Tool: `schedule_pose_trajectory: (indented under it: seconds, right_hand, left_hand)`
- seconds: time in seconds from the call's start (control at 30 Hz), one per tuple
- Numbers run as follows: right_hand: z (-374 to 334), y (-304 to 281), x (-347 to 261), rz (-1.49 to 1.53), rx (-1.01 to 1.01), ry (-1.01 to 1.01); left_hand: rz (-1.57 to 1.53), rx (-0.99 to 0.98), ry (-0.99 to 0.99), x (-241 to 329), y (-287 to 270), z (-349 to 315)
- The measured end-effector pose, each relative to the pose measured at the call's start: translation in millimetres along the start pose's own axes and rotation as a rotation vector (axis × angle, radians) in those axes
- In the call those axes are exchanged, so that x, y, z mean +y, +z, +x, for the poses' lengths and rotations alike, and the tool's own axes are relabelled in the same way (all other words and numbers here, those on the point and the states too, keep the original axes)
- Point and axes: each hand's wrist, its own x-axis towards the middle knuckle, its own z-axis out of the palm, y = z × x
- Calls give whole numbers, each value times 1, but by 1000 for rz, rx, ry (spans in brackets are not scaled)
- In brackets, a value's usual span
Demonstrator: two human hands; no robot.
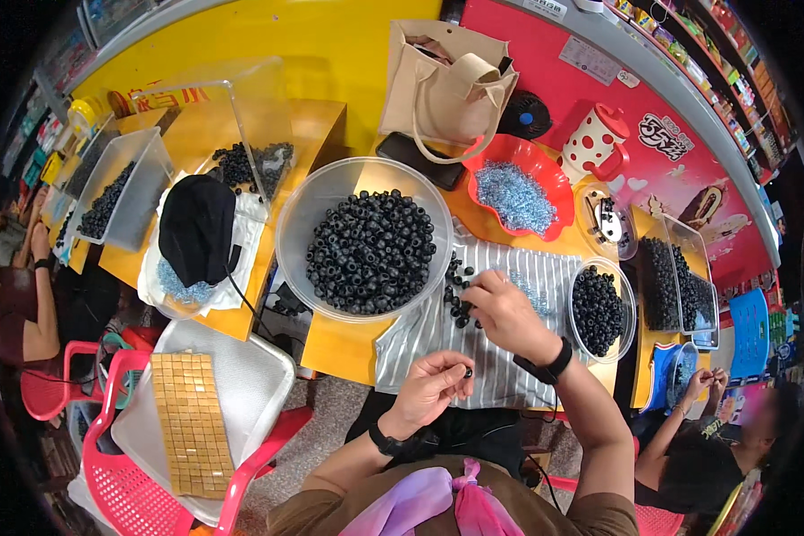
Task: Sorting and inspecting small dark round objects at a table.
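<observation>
My left hand (430, 391) is closed in a pinch near the table's front edge. Between its thumb and finger sits a small black round part (468, 372). Up and to the right, my right hand (511, 314) hangs over a grey-and-white striped cloth (411, 357), fingers drawn together; what they hold, if anything, is hidden. Beside those fingertips, several loose black parts (460, 308) lie on the cloth, and small clear bluish pieces (531, 290) lie just beyond the hand. A large clear tub (287, 241) full of black parts stands to the left, a smaller clear tub (632, 308) of them to the right.
Behind the cloth are a red bowl (558, 201) of clear bluish pieces, a dotted mug (591, 147), a beige bag (420, 98) and a dark phone-like case (411, 159). A pink chair (134, 464) stands at left. Other people sit at both sides, one a person at right (706, 456).
</observation>
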Motion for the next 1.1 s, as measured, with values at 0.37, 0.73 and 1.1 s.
schedule_pose_trajectory:
  seconds: [0.37,0.73,1.1]
  right_hand:
    - [-19,-10,29,237,240,354]
    - [46,15,36,115,129,274]
    - [16,-23,-3,85,68,312]
  left_hand:
    - [42,-16,8,2,3,3]
    - [30,3,-1,3,4,3]
    - [15,11,-54,0,-7,-2]
